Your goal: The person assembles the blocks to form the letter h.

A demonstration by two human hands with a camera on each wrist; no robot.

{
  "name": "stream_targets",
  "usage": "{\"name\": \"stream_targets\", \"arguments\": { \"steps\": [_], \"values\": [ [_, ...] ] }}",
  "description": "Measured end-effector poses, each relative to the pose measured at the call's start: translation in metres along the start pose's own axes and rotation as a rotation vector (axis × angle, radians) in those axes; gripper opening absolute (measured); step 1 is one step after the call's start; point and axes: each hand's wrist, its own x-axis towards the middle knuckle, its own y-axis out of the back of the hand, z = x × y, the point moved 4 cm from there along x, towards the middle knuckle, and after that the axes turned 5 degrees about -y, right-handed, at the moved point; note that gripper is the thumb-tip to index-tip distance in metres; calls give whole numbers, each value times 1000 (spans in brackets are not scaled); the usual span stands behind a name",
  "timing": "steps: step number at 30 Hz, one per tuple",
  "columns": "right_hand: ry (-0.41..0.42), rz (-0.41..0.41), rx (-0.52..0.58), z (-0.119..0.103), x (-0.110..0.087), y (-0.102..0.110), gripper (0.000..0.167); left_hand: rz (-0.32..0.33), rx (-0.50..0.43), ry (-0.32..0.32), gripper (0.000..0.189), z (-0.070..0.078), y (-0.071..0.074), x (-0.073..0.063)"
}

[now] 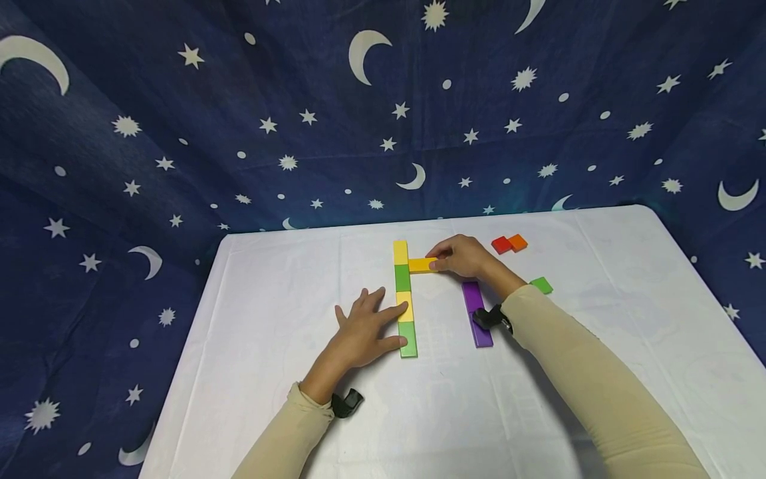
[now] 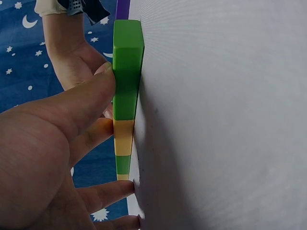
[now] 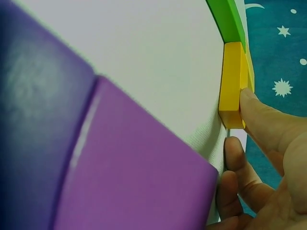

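Observation:
A straight column of flat yellow and green blocks point(image 1: 403, 278) lies on the white table. My left hand point(image 1: 359, 329) is spread along its left side, index fingertip on the lower yellow block point(image 1: 405, 297) and thumb on the nearest light green block point(image 1: 409, 329). Beyond the column's upper part, my right hand point(image 1: 463, 257) pinches an orange-yellow block point(image 1: 421, 265) by its right end. The block's left end meets the column's side near the upper green block point(image 1: 402, 278). In the right wrist view, the thumb lies on the orange-yellow block point(image 3: 232, 79).
Two purple blocks point(image 1: 473, 295) lie end to end under the right wrist, partly covered by its black strap camera point(image 1: 489, 317). A red block point(image 1: 501, 245) and an orange block point(image 1: 518, 242) touch at the back right. Another green block point(image 1: 542, 285) peeks out beside the right sleeve.

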Motion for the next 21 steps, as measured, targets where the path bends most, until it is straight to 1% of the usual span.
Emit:
{"name": "stream_targets", "arguments": {
  "steps": [9,13,17,21],
  "values": [
    [8,7,8,2,-2,0,29,0,2,1,65,-1,-1,0],
    [41,25,29,5,-4,3,28,4,-3,2,65,0,-2,0],
    [95,71,44,10,-8,14,28,2,-5,4,65,0,-2,0],
    [130,153,60,18,-15,29,30,6,-6,3,65,0,-1,0]
  ]
}}
